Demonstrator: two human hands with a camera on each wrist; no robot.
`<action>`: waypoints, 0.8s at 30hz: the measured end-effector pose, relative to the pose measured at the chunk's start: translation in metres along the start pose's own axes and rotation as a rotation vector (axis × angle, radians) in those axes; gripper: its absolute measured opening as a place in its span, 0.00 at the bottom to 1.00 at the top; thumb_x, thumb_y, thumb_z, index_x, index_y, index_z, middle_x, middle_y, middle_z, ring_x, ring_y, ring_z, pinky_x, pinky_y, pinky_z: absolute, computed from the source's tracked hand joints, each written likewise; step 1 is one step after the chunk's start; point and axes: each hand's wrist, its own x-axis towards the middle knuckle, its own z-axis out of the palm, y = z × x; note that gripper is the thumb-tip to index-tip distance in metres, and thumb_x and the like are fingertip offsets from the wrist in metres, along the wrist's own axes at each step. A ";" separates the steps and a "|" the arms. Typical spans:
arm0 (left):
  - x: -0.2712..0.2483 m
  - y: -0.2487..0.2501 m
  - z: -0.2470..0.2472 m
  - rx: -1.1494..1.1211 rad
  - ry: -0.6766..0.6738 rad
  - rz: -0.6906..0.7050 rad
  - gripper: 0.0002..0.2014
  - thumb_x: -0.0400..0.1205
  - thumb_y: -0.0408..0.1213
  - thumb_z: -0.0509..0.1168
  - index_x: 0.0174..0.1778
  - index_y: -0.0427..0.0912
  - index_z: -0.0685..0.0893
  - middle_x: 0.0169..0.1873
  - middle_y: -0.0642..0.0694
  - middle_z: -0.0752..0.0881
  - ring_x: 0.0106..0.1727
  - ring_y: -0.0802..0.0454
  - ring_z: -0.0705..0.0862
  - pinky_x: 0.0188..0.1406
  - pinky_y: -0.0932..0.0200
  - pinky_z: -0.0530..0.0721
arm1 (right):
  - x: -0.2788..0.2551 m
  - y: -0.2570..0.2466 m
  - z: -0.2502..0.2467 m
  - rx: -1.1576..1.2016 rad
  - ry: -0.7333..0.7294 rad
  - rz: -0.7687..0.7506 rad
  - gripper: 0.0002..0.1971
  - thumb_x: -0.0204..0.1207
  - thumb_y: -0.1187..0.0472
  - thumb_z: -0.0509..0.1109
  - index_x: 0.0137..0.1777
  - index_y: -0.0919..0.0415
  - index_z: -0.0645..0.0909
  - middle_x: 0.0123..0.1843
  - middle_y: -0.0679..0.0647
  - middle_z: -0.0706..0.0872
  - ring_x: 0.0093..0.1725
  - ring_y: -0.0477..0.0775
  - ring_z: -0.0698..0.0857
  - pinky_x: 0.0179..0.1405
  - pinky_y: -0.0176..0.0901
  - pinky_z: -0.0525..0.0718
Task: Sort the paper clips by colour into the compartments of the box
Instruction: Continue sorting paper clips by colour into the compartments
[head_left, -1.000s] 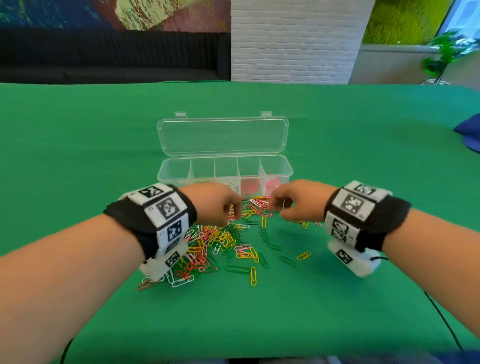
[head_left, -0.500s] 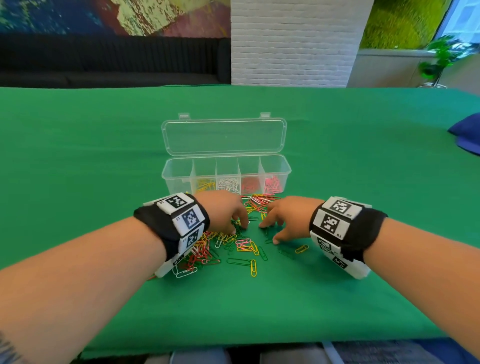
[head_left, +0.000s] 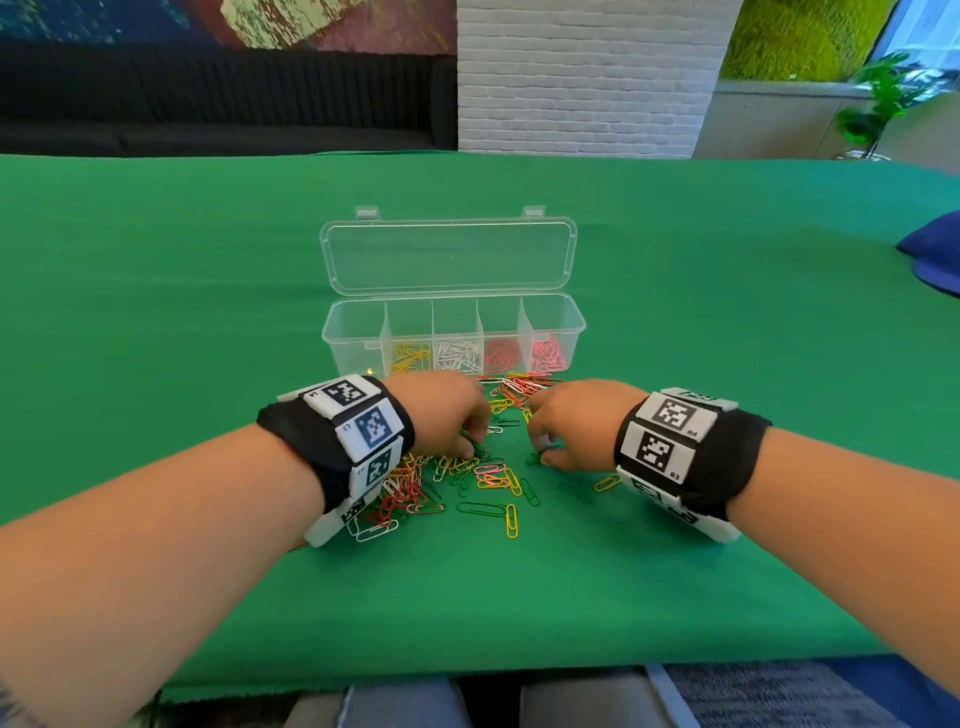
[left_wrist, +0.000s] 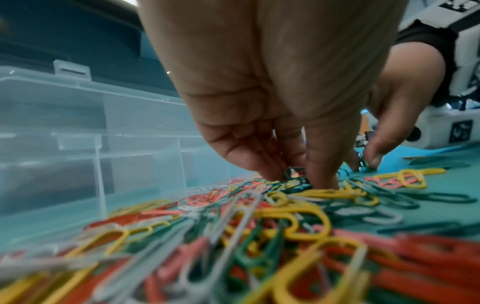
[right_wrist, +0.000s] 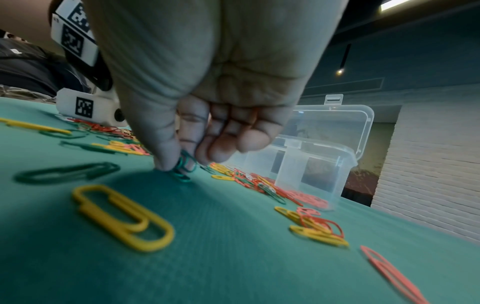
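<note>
A clear box (head_left: 576, 332) stands open on the green cloth; its left compartment looks empty, then come yellow, white, red and pink clips. A mixed pile of paper clips (head_left: 415, 488) lies in front of it. My left hand (head_left: 470, 449) reaches down into the pile, thumb and fingers (left_wrist: 262, 164) closing round a dark green clip (left_wrist: 293, 171). My right hand (head_left: 543, 457) is beside it on the cloth. In the right wrist view its thumb and forefinger (right_wrist: 166, 152) pinch green clips (right_wrist: 183, 164) that touch the cloth.
The box's lid (head_left: 449, 254) lies open behind it. Loose clips lie towards me, among them a yellow one (head_left: 511, 519) and a green one (head_left: 480, 508). A blue object (head_left: 935, 254) sits at the right edge. The table's front edge (head_left: 519, 675) is near my body.
Both hands have come down and back from in front of the box onto the clips. The right hand now pinches green clips on the cloth.
</note>
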 end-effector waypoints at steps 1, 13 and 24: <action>-0.001 -0.001 0.000 -0.048 -0.005 -0.011 0.05 0.79 0.43 0.69 0.48 0.49 0.83 0.46 0.53 0.80 0.47 0.54 0.78 0.45 0.62 0.73 | 0.000 -0.001 0.000 0.010 0.000 0.000 0.11 0.78 0.57 0.62 0.52 0.59 0.84 0.55 0.53 0.80 0.54 0.56 0.81 0.43 0.41 0.75; -0.019 -0.023 -0.008 -0.882 0.064 -0.144 0.06 0.78 0.32 0.71 0.41 0.44 0.79 0.33 0.51 0.87 0.32 0.61 0.84 0.34 0.69 0.80 | 0.004 -0.002 -0.001 0.276 -0.084 0.094 0.08 0.73 0.65 0.65 0.45 0.50 0.72 0.35 0.40 0.74 0.43 0.50 0.75 0.44 0.34 0.70; -0.025 -0.027 0.001 -1.224 0.001 -0.156 0.11 0.79 0.21 0.64 0.50 0.40 0.82 0.31 0.47 0.84 0.29 0.60 0.85 0.33 0.68 0.85 | 0.002 -0.008 0.001 0.246 -0.124 0.098 0.11 0.75 0.64 0.62 0.56 0.56 0.80 0.46 0.46 0.76 0.46 0.49 0.75 0.49 0.36 0.73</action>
